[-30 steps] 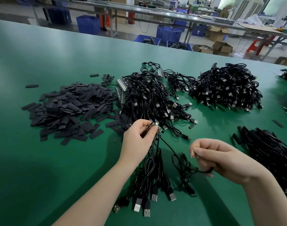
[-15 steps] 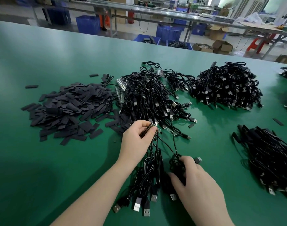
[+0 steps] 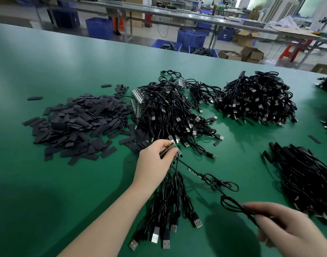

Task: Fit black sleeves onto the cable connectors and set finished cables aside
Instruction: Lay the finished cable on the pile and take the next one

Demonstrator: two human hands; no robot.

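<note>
Fingers of your right hand [image 3: 287,227], at lower right, pinched one black cable [image 3: 214,180] stretching up-left to your left hand [image 3: 155,160], which gripped a connector strip [image 3: 168,149] at centre; sleeves [image 3: 75,123] lay beyond, upper left.

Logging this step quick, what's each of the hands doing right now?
Left hand: closed, gripping a row of small circuit-board connector ends with black cables hanging below.
Right hand: closed, pinching one thin black cable pulled out to the right.
</note>
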